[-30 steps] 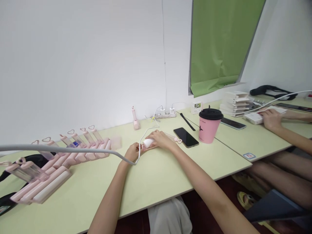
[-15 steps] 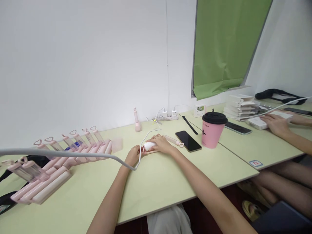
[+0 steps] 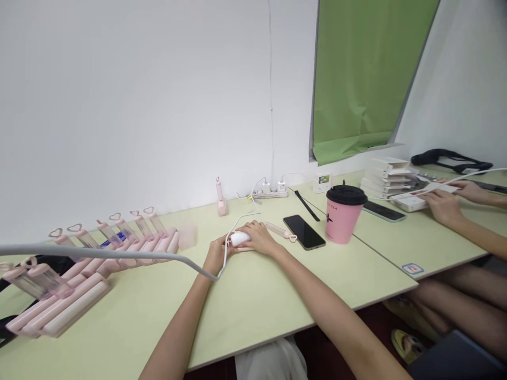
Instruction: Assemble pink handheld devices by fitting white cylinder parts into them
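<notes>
A smooth white rounded piece (image 3: 240, 239) lies between my two hands, low over the table, with a thin pale pink part beneath it. My right hand (image 3: 259, 237) is closed over its right end, fingers curled on top. At the left end, my left hand (image 3: 217, 253) grips it; those fingertips are partly hidden. A white cable (image 3: 226, 248) crosses in front of my left hand. Just beyond my right hand lies a clear tube with a pink heart-shaped loop (image 3: 282, 231).
Pink tube pieces with heart-loop tops (image 3: 130, 237) are lined up at left. One pink piece (image 3: 222, 200) stands near the wall by a power strip (image 3: 270, 194). On the right are a phone (image 3: 304, 231), a pink cup (image 3: 344, 216), stacked white boxes (image 3: 384, 179) and a co-worker's hands (image 3: 446, 203).
The white piece has tilted a little between my hands, which stay in nearly the same place. The view has shifted slightly. The co-worker's hands have lifted a white flap or sheet at the box.
</notes>
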The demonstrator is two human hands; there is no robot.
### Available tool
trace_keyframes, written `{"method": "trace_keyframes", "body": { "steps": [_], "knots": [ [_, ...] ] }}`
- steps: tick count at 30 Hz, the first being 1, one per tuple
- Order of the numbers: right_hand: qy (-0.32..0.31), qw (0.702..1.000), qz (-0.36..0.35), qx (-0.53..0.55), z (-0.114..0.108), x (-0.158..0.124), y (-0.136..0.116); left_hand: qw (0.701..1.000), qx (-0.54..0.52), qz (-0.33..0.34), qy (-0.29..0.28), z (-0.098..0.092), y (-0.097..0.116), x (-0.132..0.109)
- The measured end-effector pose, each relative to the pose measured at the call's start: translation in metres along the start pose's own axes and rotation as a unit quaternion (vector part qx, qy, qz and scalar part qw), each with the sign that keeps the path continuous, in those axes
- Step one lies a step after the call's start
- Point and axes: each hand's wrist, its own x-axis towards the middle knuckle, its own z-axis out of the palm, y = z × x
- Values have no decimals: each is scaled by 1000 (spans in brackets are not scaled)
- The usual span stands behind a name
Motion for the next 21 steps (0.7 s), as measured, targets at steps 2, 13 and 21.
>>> {"method": "trace_keyframes", "body": {
  "steps": [2, 13, 21],
  "knots": [
    [9, 999, 17, 29, 0, 1, 5, 1000, -2, -5, 2, -1, 0, 1],
    [95, 940, 108, 310, 34, 10, 10, 990, -99, -94, 29, -8, -20, 5],
    [144, 961, 56, 229, 20, 7, -5, 981, 143, 73, 111, 1, 0, 1]
  ]
}}
